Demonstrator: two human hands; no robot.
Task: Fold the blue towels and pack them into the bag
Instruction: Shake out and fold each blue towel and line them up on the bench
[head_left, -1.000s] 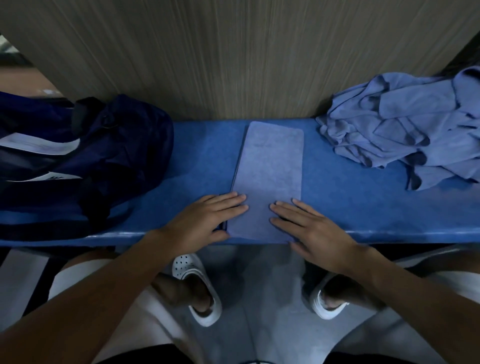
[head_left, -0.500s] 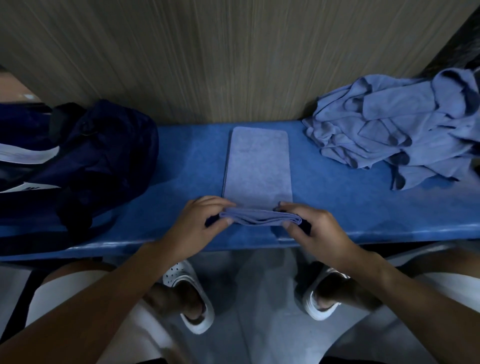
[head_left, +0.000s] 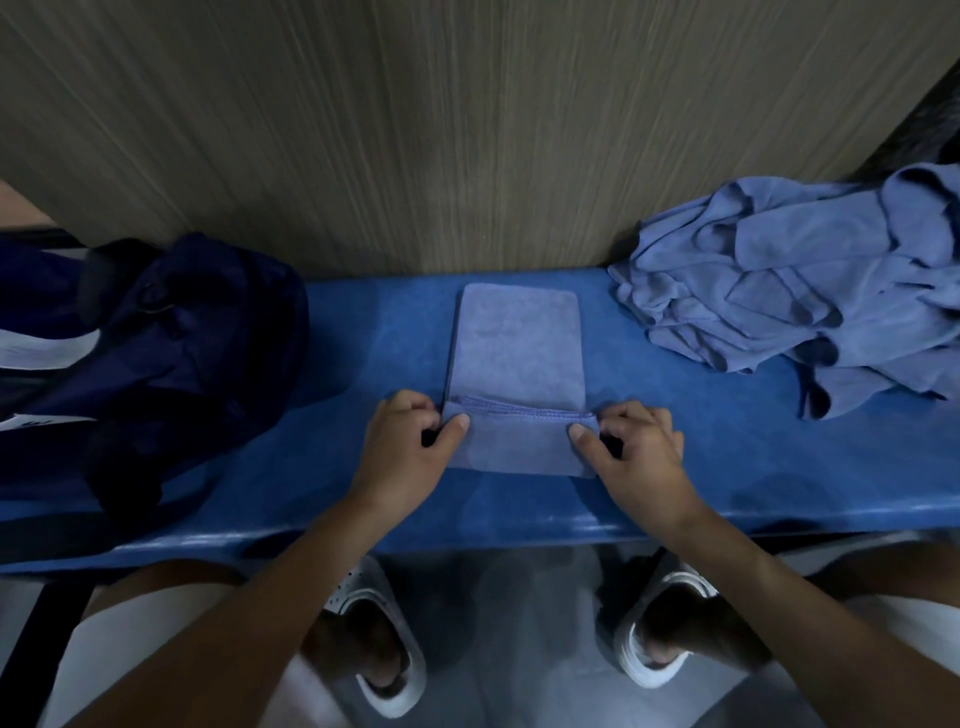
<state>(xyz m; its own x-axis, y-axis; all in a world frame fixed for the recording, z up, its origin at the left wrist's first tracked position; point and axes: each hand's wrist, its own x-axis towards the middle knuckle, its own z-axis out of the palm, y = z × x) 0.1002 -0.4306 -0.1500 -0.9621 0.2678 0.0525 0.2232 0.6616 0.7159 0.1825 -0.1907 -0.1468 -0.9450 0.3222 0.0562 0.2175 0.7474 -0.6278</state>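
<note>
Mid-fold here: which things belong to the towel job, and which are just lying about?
Job: half-folded towel, pinched by left hand and right hand; pile of unfolded towels; dark blue bag.
Not job: blue bench, wood-grain wall, white slippers.

The blue bench (head_left: 753, 467) in front of me carries 3 items: bag (head_left: 171, 364) at left, 1 part-folded towel (head_left: 519, 353) at centre, towel pile (head_left: 789, 291) at right.
</note>
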